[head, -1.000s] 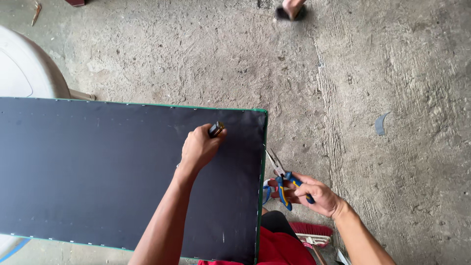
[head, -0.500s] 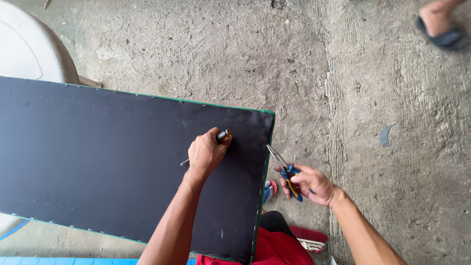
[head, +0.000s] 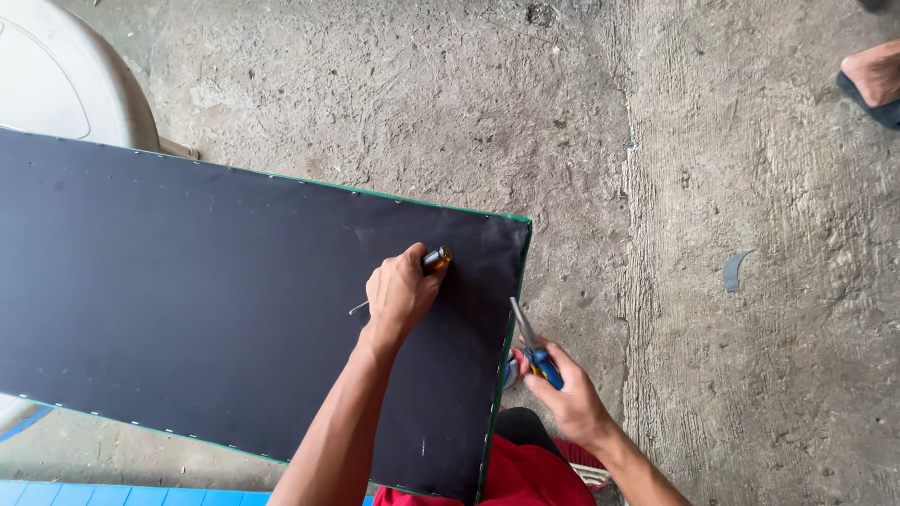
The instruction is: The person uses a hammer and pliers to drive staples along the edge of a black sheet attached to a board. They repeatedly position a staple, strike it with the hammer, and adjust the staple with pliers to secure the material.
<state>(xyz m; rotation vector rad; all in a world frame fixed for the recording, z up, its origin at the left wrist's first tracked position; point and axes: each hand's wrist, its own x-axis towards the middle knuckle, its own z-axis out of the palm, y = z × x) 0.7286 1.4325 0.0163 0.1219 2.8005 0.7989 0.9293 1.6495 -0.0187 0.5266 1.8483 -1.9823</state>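
Left hand (head: 401, 292) is fisted around a screwdriver (head: 434, 259) on the black panel (head: 187, 319); right hand (head: 567, 398) is clenched on blue-handled pliers (head: 531, 345) beside its edge

A single head-worn camera looks almost straight down from above the person's own arms, close enough that both forearms enter from the bottom edge. The black fabric-covered panel (head: 206, 309) fills the left and centre of the view, running off the left edge. Bare concrete floor (head: 712, 281) takes the right side and top. Another person's sandalled foot (head: 877, 80) clips the upper right corner.
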